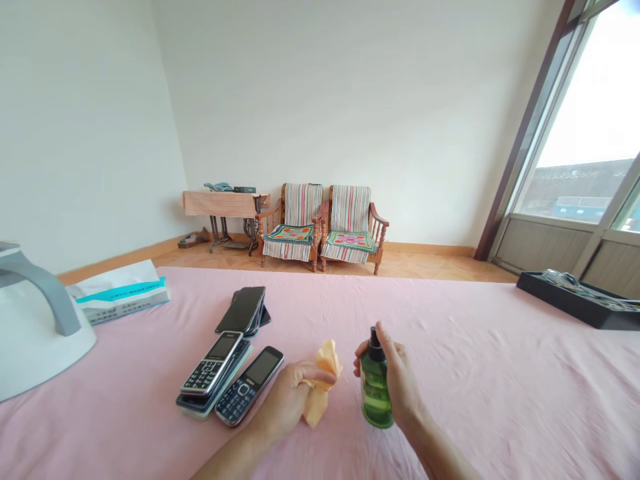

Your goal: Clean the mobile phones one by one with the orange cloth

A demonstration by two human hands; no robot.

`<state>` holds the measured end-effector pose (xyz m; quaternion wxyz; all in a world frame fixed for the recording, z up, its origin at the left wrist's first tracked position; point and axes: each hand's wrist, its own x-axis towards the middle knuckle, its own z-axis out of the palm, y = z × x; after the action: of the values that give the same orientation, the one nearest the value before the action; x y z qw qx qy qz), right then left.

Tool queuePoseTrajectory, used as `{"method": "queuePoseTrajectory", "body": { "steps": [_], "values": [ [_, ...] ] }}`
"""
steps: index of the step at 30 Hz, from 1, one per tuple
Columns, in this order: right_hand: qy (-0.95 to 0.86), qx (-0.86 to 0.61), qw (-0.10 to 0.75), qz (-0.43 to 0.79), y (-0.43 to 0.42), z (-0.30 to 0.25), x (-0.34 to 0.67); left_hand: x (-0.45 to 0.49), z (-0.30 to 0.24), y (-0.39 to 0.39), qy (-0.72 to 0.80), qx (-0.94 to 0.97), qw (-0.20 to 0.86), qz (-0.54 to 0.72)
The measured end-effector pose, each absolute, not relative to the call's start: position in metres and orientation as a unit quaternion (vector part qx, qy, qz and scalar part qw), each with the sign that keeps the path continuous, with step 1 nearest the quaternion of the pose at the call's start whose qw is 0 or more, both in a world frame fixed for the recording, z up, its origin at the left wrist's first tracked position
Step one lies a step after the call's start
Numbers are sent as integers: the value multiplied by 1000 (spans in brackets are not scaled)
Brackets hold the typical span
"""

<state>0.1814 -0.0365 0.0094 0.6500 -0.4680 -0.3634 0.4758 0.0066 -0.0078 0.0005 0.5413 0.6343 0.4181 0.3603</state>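
Note:
Bunched in my left hand (295, 393) is a pale orange cloth (317, 403), its folds sticking out above and below the closed fingers. My right hand (397, 373) wraps round a green see-through spray bottle (376, 390) with a black pump top, held upright, the thumb beside the pump. A dark keypad phone (250, 385) lies just left of my left hand. Beside it, a silver-edged keypad phone (213, 363) rests on top of other phones. Farther back is a stack of black smartphones (243, 310).
A pink cloth (475, 373) covers the surface. At the left stand a white container with a grey handle (30, 327) and a tissue pack (123, 293). A black tray (575, 303) of small items sits far right. Two wooden chairs (350, 227) stand beyond.

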Motion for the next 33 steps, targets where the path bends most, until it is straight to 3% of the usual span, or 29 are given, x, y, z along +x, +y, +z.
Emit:
{"method": "queuePoseTrajectory", "body": {
  "steps": [4,9,13,16,20,24,26,33],
  "values": [
    [-358,-465,658,473,-37,9,183,8,6,-15,383,754,417,333],
    [-360,-453,668,468,-38,9,186,7,8,-16,326,819,253,397],
    [-352,-443,682,463,-40,13,189,7,3,-14,321,849,208,364],
    [-347,-450,680,463,-41,13,190,8,0,-12,345,847,226,336],
    [-361,-448,675,462,-41,11,189,9,4,-7,394,776,260,419],
    [-382,-448,664,460,-42,11,185,10,4,-1,430,601,506,445],
    [-386,-452,656,465,-42,11,182,11,0,0,422,538,580,442],
    [-425,-457,629,464,-44,11,168,15,-3,-5,440,568,528,453]
  ]
}}
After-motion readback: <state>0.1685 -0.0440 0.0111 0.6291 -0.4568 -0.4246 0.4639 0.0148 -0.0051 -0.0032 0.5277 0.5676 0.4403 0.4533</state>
